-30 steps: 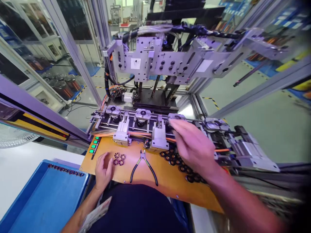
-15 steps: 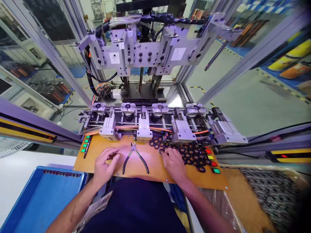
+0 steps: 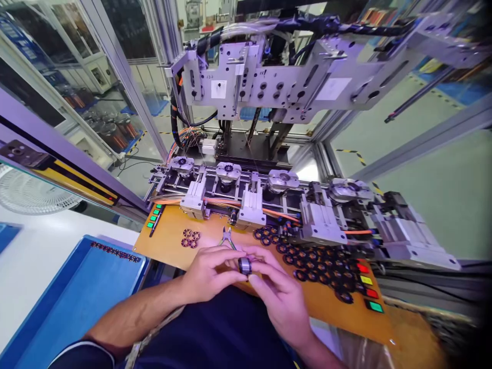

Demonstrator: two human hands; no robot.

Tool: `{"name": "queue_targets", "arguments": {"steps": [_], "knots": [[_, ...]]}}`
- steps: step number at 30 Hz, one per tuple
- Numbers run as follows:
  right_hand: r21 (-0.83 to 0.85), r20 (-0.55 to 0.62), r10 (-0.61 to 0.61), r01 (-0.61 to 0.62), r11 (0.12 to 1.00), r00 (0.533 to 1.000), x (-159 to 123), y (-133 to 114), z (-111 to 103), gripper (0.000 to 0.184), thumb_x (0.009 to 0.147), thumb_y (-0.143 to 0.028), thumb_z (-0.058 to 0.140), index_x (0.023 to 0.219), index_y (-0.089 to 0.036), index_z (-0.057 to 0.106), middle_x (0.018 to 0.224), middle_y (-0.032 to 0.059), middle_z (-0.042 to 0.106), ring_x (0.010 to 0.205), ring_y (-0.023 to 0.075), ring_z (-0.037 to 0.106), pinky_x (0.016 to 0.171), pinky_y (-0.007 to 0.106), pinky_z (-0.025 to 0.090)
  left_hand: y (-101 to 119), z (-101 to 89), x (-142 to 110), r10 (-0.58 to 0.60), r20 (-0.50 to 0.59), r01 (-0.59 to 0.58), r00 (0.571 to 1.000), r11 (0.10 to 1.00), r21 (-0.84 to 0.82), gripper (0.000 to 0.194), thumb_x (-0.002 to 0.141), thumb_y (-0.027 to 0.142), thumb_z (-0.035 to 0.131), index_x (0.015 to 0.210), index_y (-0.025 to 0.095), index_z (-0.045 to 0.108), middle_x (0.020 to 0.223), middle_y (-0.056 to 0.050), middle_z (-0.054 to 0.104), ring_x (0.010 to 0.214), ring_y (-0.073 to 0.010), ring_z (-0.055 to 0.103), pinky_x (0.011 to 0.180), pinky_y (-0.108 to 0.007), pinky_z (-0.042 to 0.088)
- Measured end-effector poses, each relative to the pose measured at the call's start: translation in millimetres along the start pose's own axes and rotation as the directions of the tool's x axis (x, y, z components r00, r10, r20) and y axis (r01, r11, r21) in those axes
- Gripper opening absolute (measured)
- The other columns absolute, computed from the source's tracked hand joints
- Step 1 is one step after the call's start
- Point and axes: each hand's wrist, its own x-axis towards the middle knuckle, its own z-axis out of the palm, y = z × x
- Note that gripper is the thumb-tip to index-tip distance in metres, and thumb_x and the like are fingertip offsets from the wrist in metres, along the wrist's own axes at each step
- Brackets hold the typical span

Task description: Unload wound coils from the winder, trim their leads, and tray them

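Close in front of my body, both hands meet around a small stator-like ring with a silver side band and black edges. My left hand grips it from the left with fingers and thumb. From the other side, the fingers of my right hand close on it too. Just beyond the fingers lie cutting pliers, their handles mostly hidden by my hands. A small group of dark, coppery slotted rings sits on the orange board to the left. Many black rings are clustered on the right.
Behind the orange board stands a machine with a row of metal fixtures. Green buttons line its left side, coloured buttons its right. A blue tray with a row of dark rings is at lower left.
My hands have come together from opposite sides of the board, now holding one ring. The coppery rings by my left hand now lie released on the board. The view has swung left.
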Motion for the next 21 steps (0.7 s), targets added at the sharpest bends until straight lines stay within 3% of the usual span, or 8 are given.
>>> {"name": "queue_targets", "arguments": {"steps": [3, 6, 8, 12, 16, 21], "knots": [[-0.016, 0.054, 0.02, -0.019, 1.0, 0.998, 15.0, -3.8, -10.2, 0.01, 0.09, -0.019, 0.061, 0.089, -0.023, 0.071, 0.109, 0.0079, 0.067, 0.105, 0.021, 0.065, 0.09, 0.034, 0.056, -4.2, -5.9, -1.6, 0.028, -0.032, -0.027, 0.999, 0.999, 0.03, 0.042, 0.076, 0.023, 0.076, 0.117, 0.016, 0.066, 0.094, -0.009, 0.076, 0.079, -0.0174, 0.069, 0.077, -0.029, 0.057], [-0.254, 0.155, -0.093, 0.13, 0.958, 0.984, 56.2, -9.0, -50.8, 0.01, 0.09, -0.022, 0.062, 0.089, -0.022, 0.072, 0.104, 0.0073, 0.07, 0.096, 0.0191, 0.068, 0.085, 0.033, 0.058, -14.0, -16.6, -10.8, -0.037, -0.112, 0.045, 0.993, 0.996, 0.071, 0.051, 0.074, 0.021, 0.078, 0.123, 0.019, 0.062, 0.098, -0.007, 0.075, 0.081, -0.0164, 0.069, 0.079, -0.029, 0.057], [-0.55, 0.182, -0.206, 0.273, 0.789, 0.962, 95.5, -11.1, -89.3, 0.013, 0.09, -0.025, 0.061, 0.088, -0.021, 0.073, 0.104, 0.0076, 0.071, 0.095, 0.0195, 0.068, 0.086, 0.035, 0.057, -27.0, -25.8, -22.2, -0.105, -0.189, 0.131, 0.976, 0.983, 0.128, 0.041, 0.079, 0.022, 0.074, 0.119, 0.02, 0.064, 0.097, -0.007, 0.075, 0.081, -0.0163, 0.069, 0.077, -0.029, 0.058], [-0.703, 0.188, -0.218, 0.286, 0.651, 0.958, 167.1, -4.2, -151.9, 0.016, 0.086, -0.022, 0.06, 0.083, -0.017, 0.075, 0.101, 0.0093, 0.072, 0.09, 0.0227, 0.069, 0.087, 0.041, 0.055, -60.2, -41.7, -48.1, -0.239, -0.304, 0.301, 0.922, 0.937, 0.179, 0.024, 0.086, 0.029, 0.065, 0.107, 0.018, 0.068, 0.095, -0.008, 0.075, 0.081, -0.0182, 0.071, 0.077, -0.031, 0.059], [-0.747, 0.302, -0.167, 0.342, 0.569, 0.938, 199.7, 12.4, -165.8, 0.016, 0.083, -0.015, 0.061, 0.083, -0.016, 0.077, 0.108, 0.0071, 0.072, 0.092, 0.0208, 0.069, 0.09, 0.036, 0.055, -77.0, -48.7, -64.9, -0.327, -0.328, 0.402, 0.886, 0.894, 0.196, 0.027, 0.085, 0.035, 0.064, 0.106, 0.018, 0.069, 0.099, -0.008, 0.075, 0.086, -0.0191, 0.071, 0.082, -0.031, 0.059], [-0.783, 0.392, -0.109, 0.393, 0.483, 0.914, 206.0, 21.7, -161.7, 0.021, 0.084, -0.013, 0.058, 0.088, -0.018, 0.077, 0.106, 0.0055, 0.073, 0.093, 0.0205, 0.069, 0.09, 0.036, 0.055, -76.7, -50.3, -64.3, -0.351, -0.338, 0.43, 0.873, 0.881, 0.195, 0.029, 0.084, 0.038, 0.065, 0.104, 0.018, 0.069, 0.098, -0.008, 0.076, 0.086, -0.019, 0.072, 0.081, -0.029, 0.059]]}}
